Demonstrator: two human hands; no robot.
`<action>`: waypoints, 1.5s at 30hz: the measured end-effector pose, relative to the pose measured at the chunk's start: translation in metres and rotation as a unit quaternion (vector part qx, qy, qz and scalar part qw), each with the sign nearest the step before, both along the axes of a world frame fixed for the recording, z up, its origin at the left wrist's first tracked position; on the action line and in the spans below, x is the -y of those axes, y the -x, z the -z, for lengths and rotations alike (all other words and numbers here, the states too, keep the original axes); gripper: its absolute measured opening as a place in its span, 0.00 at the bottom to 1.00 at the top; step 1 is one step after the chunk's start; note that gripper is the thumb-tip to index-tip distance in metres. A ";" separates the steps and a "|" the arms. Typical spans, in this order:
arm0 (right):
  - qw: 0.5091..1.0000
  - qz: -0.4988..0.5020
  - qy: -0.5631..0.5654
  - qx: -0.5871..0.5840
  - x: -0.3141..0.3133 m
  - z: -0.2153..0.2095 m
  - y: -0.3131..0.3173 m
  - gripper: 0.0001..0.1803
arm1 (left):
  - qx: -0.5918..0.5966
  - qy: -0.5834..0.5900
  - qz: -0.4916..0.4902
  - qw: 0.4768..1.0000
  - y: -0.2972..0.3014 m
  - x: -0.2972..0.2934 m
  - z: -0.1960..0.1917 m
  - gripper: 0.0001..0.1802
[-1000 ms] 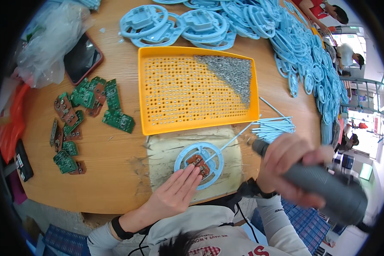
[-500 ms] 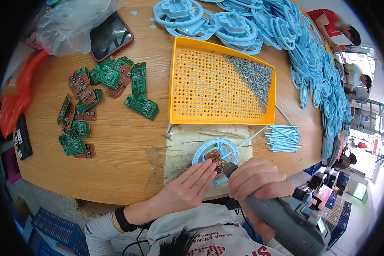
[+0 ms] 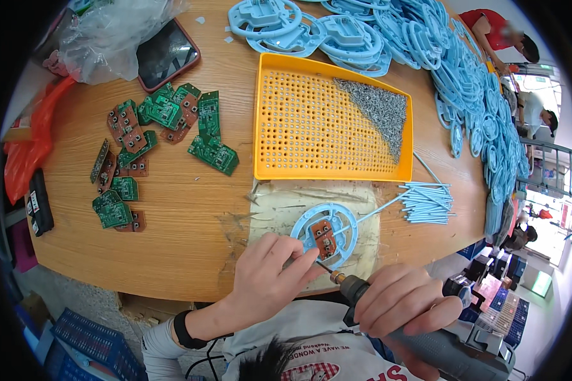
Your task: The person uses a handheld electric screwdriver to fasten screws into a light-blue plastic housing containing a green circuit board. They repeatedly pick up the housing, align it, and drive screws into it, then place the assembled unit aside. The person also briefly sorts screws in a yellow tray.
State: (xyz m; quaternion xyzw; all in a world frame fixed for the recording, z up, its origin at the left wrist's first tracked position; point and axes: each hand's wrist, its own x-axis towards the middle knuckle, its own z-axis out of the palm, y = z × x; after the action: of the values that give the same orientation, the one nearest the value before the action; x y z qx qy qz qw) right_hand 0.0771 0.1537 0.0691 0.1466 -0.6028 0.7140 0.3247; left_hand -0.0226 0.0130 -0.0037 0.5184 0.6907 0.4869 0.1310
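Observation:
A light blue round plastic frame (image 3: 327, 207) lies on a stained pale mat (image 3: 270, 213) in front of me. Inside it sits a small brown circuit board (image 3: 325, 240) with black buttons. A thin blue rod (image 3: 380, 207) reaches from the frame to the right. My right hand (image 3: 403, 301) is wrapped round a dark grey power screwdriver (image 3: 451, 346), its bit pointing left toward the frame's near edge. My left hand (image 3: 267, 276) is closed at the near-left side of the frame, its thumb and forefinger at the bit's tip; anything pinched there is too small to make out.
A yellow perforated tray (image 3: 258, 120) holds many screws, heaped in one corner. Blue rods (image 3: 427, 203) lie to its lower right. Green and brown circuit boards (image 3: 213, 155) lie left, near a phone (image 3: 168, 56) and plastic bag (image 3: 105, 44). Blue frames (image 3: 419, 47) pile up behind.
The screwdriver has drawn back from the board toward me and to the right. My left hand has gone from flat fingers on the board to a closed pinch near the bit, uncovering the board.

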 end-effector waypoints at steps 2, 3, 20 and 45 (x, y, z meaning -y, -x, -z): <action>0.999 0.023 0.024 0.000 0.009 -0.002 0.000 0.09 | 0.003 -0.008 0.011 1.000 -0.001 0.001 0.004 0.16; 0.999 0.031 0.036 0.000 0.012 -0.001 0.000 0.09 | 0.002 -0.015 0.017 1.000 -0.001 0.002 0.006 0.15; 0.996 0.085 -0.006 0.040 -0.016 -0.003 0.003 0.30 | -0.071 -0.012 0.102 0.992 0.008 0.005 -0.003 0.26; 0.982 0.038 -0.170 0.074 -0.019 0.025 0.025 0.35 | -0.113 0.000 0.175 0.978 -0.003 0.012 0.030 0.23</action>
State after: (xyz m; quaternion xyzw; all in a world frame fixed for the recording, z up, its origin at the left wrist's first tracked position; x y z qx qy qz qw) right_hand 0.0524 0.1729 0.0436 0.1234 -0.7428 0.5973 0.2761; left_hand -0.0193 0.0014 -0.0339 0.6833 0.5993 0.3946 0.1349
